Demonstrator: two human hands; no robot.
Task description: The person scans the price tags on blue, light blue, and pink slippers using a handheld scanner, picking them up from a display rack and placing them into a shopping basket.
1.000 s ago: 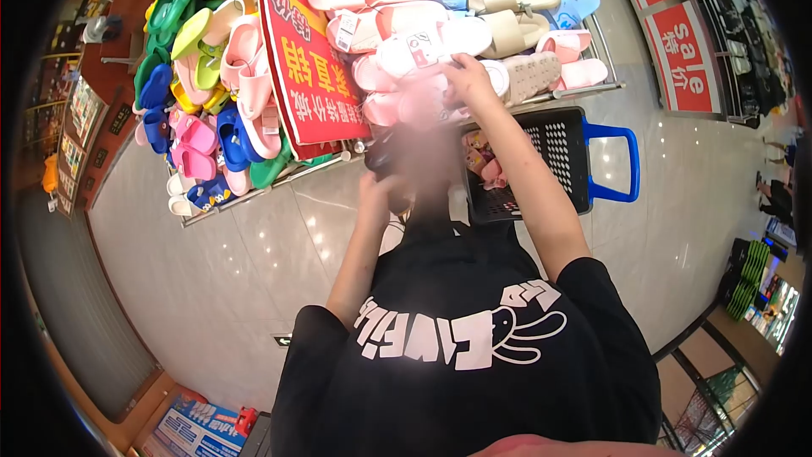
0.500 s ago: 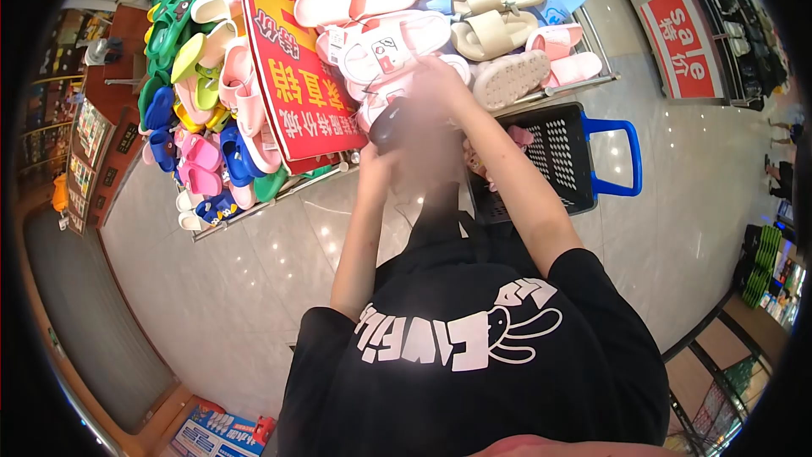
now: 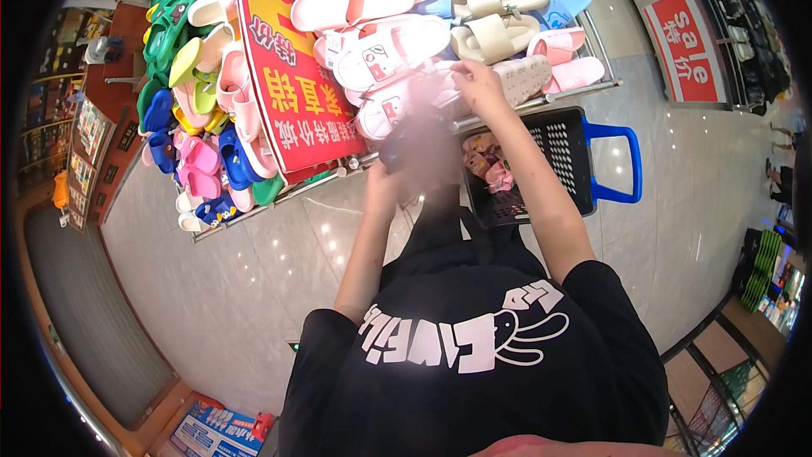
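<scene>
My left hand point(image 3: 384, 184) is at the front edge of the display stand, its fingers closed around a dark, rounded object point(image 3: 392, 154) that is too smeared to name. My right hand point(image 3: 480, 87) reaches over the slippers, its fingers bent onto the edge of a pale slipper point(image 3: 448, 95). A greyish blur between my hands hides part of that slipper. Left of it lie pale pink slippers with a printed picture point(image 3: 378, 63). Beige slippers point(image 3: 495, 38) and an upturned sole point(image 3: 526, 78) are just beyond my right hand.
Below my right forearm stands a black basket point(image 3: 556, 148) with a blue handle point(image 3: 636, 162) and pink items point(image 3: 489, 161) inside. A red and yellow sign point(image 3: 292, 89) divides the slippers; colourful clogs point(image 3: 200, 165) lie left. The stand has a metal rail point(image 3: 607, 85).
My right hand has moved right, off the printed slippers to the pale slipper's edge. My left hand and the dark object have shifted slightly down and right. More pink items show in the basket.
</scene>
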